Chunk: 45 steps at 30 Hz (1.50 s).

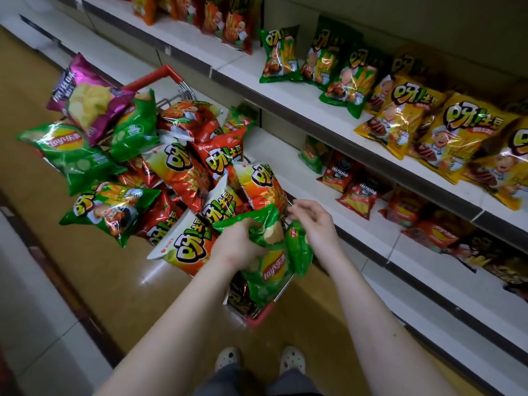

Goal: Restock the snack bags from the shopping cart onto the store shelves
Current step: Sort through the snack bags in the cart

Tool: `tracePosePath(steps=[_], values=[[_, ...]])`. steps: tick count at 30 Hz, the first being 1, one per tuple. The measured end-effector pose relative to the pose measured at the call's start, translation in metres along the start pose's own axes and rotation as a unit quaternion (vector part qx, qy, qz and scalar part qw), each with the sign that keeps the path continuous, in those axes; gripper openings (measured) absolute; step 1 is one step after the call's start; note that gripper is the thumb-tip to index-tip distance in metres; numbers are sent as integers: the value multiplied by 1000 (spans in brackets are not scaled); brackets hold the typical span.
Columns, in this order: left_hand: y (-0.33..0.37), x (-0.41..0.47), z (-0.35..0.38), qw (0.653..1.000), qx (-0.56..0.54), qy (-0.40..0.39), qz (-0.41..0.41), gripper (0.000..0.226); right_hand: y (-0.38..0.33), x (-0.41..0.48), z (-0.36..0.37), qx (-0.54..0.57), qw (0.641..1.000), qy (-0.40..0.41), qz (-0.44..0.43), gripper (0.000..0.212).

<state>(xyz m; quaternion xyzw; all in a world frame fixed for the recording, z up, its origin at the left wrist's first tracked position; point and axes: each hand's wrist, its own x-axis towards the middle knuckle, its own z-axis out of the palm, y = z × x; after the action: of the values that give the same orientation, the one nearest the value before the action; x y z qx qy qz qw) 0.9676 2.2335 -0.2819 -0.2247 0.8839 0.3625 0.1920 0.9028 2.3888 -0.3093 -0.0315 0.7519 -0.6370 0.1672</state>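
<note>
A shopping cart with a red handle stands before me, heaped with snack bags in red, green and purple. My left hand grips a green Lay's chip bag at its top, over the cart's near end. My right hand is just right of it, fingers curled and apart, touching a smaller green bag that hangs beside the first. Whether the right hand truly holds that bag is unclear. The store shelves run along my right.
The upper shelf carries green bags and yellow bags; the shelf below holds red bags. Red bags stand further back. A purple chip bag tops the cart's far side. My feet stand on the tan floor.
</note>
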Motion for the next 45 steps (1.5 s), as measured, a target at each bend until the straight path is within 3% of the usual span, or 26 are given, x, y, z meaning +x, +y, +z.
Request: tracePosePath(steps=[5, 7, 9, 12, 13, 15, 17, 18, 20, 22, 24, 26, 31, 38, 41, 45], values=[[53, -23, -65, 992, -85, -14, 92, 65, -31, 1, -9, -36, 993, -109, -11, 51], [72, -31, -84, 989, -65, 8, 131, 65, -48, 1, -13, -8, 992, -128, -11, 43], [84, -35, -95, 985, -36, 44, 160, 61, -61, 0, -16, 17, 991, -132, -23, 20], [89, -31, -92, 967, -25, 134, 213, 58, -71, 0, -21, 48, 995, -74, -40, 11], [89, -27, -85, 952, -60, 180, 240, 55, -72, 0, -23, 52, 997, -43, -47, 11], [87, -18, -66, 896, -237, 279, 251, 36, -72, 1, -32, 58, 997, 20, -56, 11], [80, -3, -37, 820, -436, 343, 143, 22, -71, 1, -46, 65, 994, 69, -60, 15], [72, 8, -19, 805, -476, 346, 70, 24, -71, 1, -52, 66, 992, 83, -66, 16], [54, 30, 32, 863, -423, 275, -13, 31, -71, 0, -67, 72, 989, 105, -79, 16], [40, 49, 85, 935, -311, 167, -38, 39, -75, 0, -80, 83, 986, 119, -86, 19], [40, 57, 123, 968, -216, 100, -74, 60, -79, 0, -95, 85, 983, 134, -95, 30], [47, 64, 141, 977, -163, 78, -109, 71, -83, -2, -108, 79, 981, 148, -100, 38], [63, 79, 148, 975, -125, 94, -155, 67, -81, -6, -139, 81, 976, 182, -94, 29], [41, 83, 159, 980, -105, 29, -169, 94, -64, 4, -137, 68, 983, 153, -76, 25], [36, 81, 161, 981, -102, 44, -157, 86, -62, 10, -129, 62, 987, 125, -80, 12], [38, 78, 158, 979, -131, 99, -121, 74, -57, 17, -124, 65, 990, 102, -78, 17]])
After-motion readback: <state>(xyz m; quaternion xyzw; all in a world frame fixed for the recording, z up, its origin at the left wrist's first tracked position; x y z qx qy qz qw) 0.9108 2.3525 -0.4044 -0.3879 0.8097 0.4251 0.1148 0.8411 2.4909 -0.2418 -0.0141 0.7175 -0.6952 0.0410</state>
